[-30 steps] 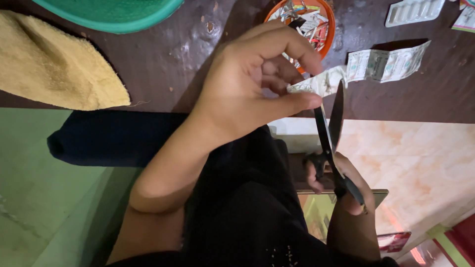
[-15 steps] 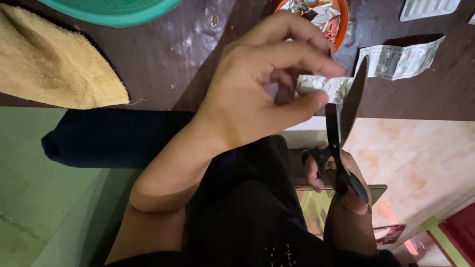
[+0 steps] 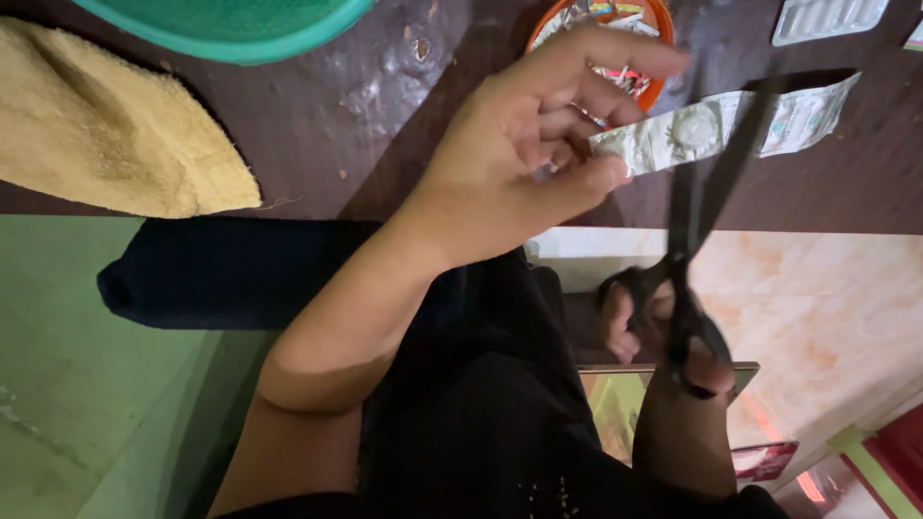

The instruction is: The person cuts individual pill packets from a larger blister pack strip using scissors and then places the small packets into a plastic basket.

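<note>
My left hand [image 3: 519,154] pinches the left end of a silvery foil pill strip [image 3: 673,135] between thumb and fingers, holding it flat above the dark wooden table [image 3: 317,106]. My right hand [image 3: 673,346] grips the black handles of a pair of scissors [image 3: 697,221]. The blades are spread apart and blurred, and they straddle the strip near its middle. A round tablet bulge shows in the foil just left of the blades.
An orange bowl [image 3: 654,29] of cut foil scraps sits behind my left hand. A yellow towel [image 3: 106,135] lies at the left and a green basin [image 3: 221,24] at the top. Another blister pack [image 3: 827,19] lies at the top right. Tiled floor shows below the table edge.
The strip has been turned out flat and extended to the right. The scissors have swung right and the blades have spread wider around it.
</note>
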